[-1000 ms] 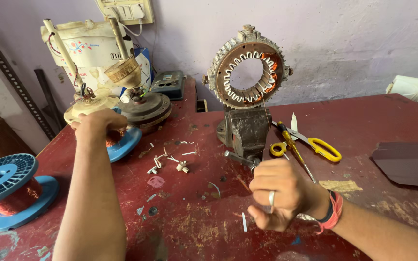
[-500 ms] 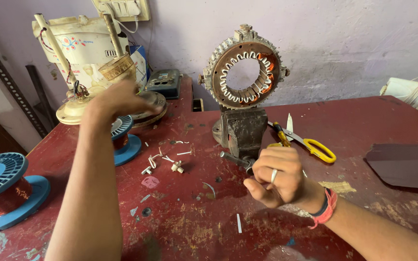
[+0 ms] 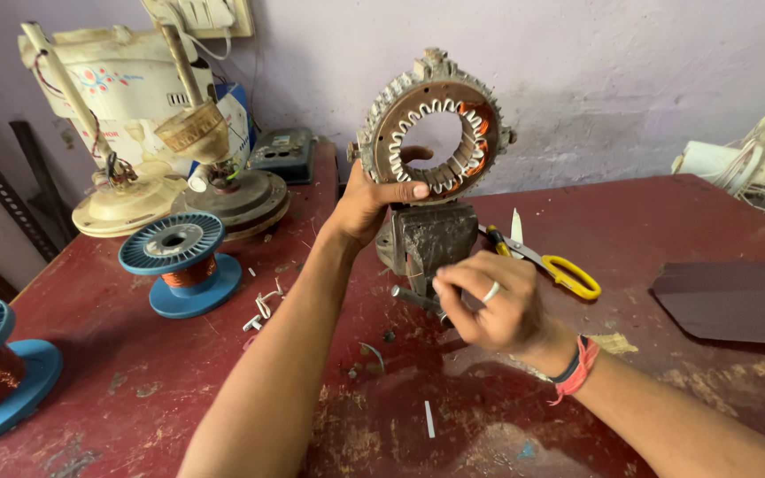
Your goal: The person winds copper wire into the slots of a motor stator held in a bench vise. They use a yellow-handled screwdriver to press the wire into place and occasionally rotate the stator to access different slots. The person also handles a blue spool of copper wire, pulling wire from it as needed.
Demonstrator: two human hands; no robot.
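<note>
Your left hand [image 3: 367, 202] grips the lower rim of the motor ring [image 3: 433, 124] standing upright in the vise [image 3: 427, 241], while your right hand [image 3: 489, 301] curls around the vise handle [image 3: 411, 296]; few slots show copper wire, so most winding seems left.

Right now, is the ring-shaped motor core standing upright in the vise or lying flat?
Upright. The motor core stands on edge in the vise, its opening facing the camera, left hand gripping its lower rim.

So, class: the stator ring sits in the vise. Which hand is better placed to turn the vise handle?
Right. The right hand is already at the vise handle, fingers curled by it. The left hand grips the stator ring, steadying it above the vise.
</note>
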